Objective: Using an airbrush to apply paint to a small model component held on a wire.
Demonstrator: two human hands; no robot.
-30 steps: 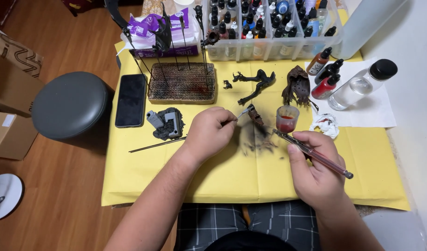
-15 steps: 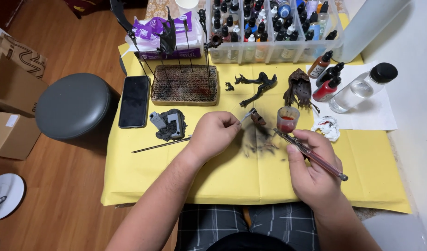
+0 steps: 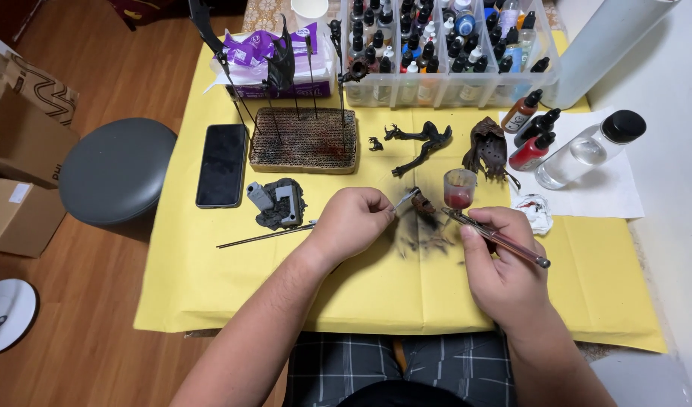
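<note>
My left hand (image 3: pixel 353 222) pinches a thin metal rod that carries a small dark brown model part (image 3: pixel 422 203) at its tip. My right hand (image 3: pixel 500 260) grips an airbrush (image 3: pixel 496 237) with a small cup of red paint (image 3: pixel 459 188) on top. The airbrush nozzle points at the model part, a short gap away. Both hands hover over a yellow sheet (image 3: pixel 210 286), where dark overspray stains (image 3: pixel 429 241) lie under the part.
Nearby lie a grey base piece (image 3: pixel 279 203), a loose rod (image 3: pixel 263 237), a black phone (image 3: pixel 222 164), a cardboard block holding pinned parts (image 3: pixel 304 139), dark model pieces (image 3: pixel 421 143), paint bottles (image 3: pixel 534 128), a clear rack of bottles (image 3: pixel 444 53), a grey stool (image 3: pixel 116 181) and cardboard boxes (image 3: pixel 22 136).
Both hands have stayed close together; the part on the rod has tilted slightly and the airbrush has shifted a little toward it.
</note>
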